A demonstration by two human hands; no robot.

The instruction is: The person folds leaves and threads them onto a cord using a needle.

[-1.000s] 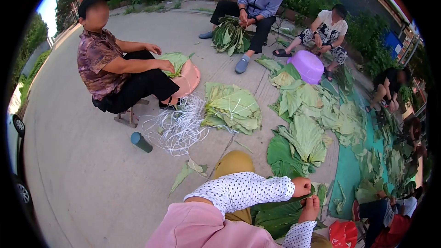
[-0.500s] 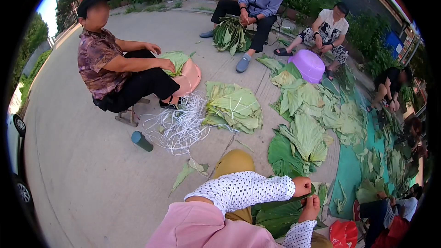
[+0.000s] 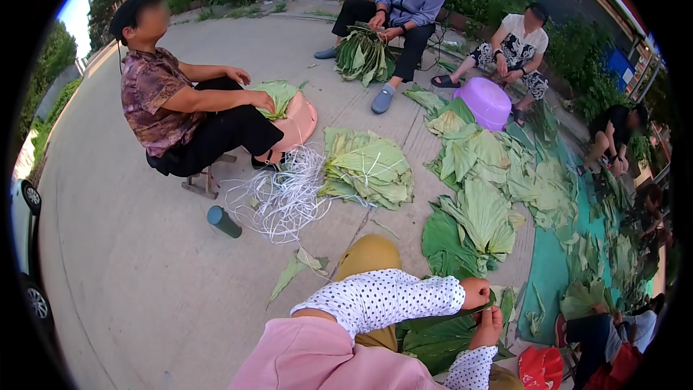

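Observation:
Near the bottom right, my left hand (image 3: 475, 293) is closed at the edge of a large dark green leaf (image 3: 439, 339) lying over my lap. My right hand (image 3: 489, 323) pinches the same leaf just below, its fingertips close to the left ones. Both forearms wear white dotted sleeves. Right beyond my hands, a fanned stack of green leaves (image 3: 480, 220) lies on the ground. A tied bundle of pale leaves (image 3: 368, 167) rests farther left, beside a heap of white string (image 3: 281, 193).
A seated person (image 3: 162, 94) at left touches leaves over a pink basin (image 3: 297, 124). Two more people sit at the back near a purple basin (image 3: 484, 103). A green bottle (image 3: 224, 222) stands on the concrete. Leaves cover a green sheet (image 3: 546, 274) at right, where others sit.
The seated person at left has turned the head slightly up and away. The person at the back has shifted their hands over their leaf bundle. My own hands have barely moved.

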